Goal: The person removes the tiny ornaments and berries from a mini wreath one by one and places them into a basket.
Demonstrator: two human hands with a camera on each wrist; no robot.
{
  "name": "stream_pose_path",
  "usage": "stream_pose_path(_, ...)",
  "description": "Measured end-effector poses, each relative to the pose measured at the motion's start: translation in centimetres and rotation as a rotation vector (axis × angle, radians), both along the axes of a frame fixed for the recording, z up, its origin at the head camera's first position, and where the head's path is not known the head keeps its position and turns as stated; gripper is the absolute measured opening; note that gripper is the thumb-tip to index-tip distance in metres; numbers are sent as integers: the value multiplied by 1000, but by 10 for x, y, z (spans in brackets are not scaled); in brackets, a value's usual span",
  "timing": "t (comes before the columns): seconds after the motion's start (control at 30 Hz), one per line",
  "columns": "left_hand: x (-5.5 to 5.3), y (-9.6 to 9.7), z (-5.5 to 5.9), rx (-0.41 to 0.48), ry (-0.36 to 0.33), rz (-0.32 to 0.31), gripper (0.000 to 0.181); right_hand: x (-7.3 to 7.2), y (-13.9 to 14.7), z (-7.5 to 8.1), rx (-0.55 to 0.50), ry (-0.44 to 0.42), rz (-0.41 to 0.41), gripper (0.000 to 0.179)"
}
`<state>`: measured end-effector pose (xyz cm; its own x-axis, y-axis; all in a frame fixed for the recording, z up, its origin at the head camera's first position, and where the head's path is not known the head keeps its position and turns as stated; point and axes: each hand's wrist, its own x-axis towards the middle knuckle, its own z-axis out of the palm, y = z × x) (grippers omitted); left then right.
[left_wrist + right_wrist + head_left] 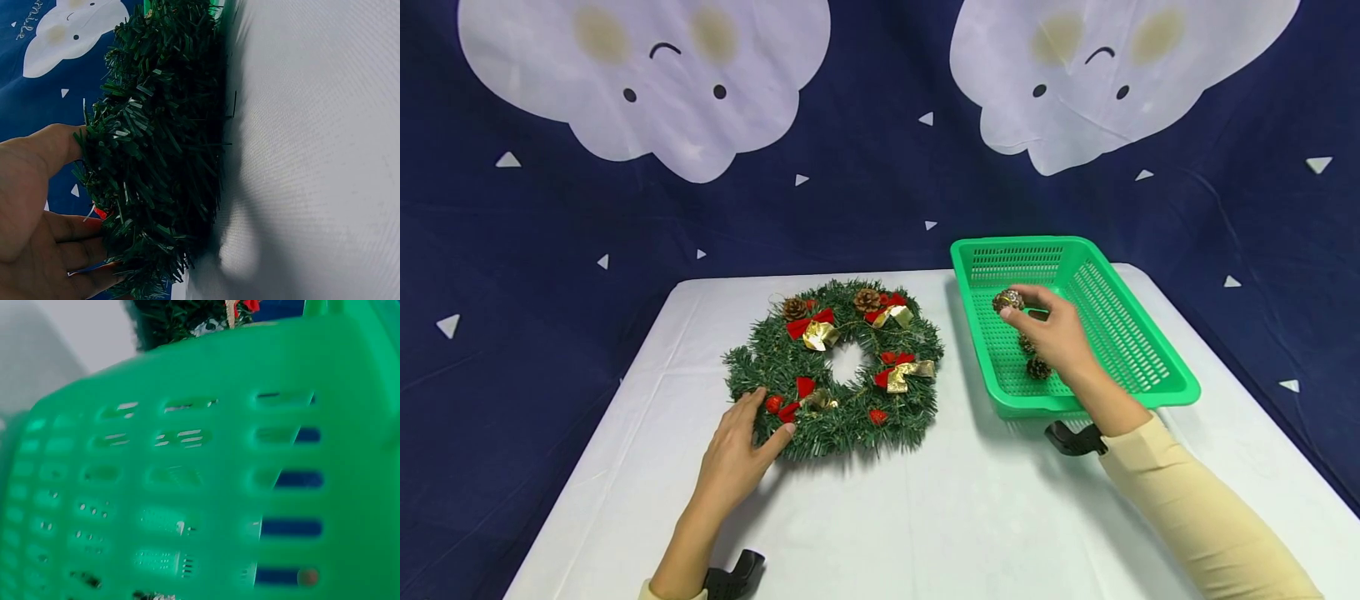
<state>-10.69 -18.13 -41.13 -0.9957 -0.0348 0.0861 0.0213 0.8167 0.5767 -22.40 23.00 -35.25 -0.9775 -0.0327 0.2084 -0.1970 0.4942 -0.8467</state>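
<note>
Right grip [1054, 329], pinching pinecone [1007, 298] by fingertips, could drop it into basket [1037, 406]; left grip [737, 446] spread at wreath's [895, 427] eight o'clock.

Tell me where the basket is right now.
In the head view, the basket stands on the right side of the table, right of the wreath, with the right hand over it, pinching a pinecone.

Wht tbl [970, 508], wreath [850, 429] L, grn basket [1030, 404] R
</note>
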Motion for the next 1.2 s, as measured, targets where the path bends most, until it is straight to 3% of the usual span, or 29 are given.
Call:
stream_pose_path(0.57, 1, 0, 1, 7, -13, 3, 78, 2, 29, -8, 74, -76, -46, 60)
stream_pose_path(0.9, 1, 0, 2, 0, -9, 2, 78, -2, 45, -11, 185, -88, -69, 57)
stream_pose_path(1.2, 1, 0, 2, 0, -16, 3, 78, -1, 52, -9, 239, -197, -47, 60)
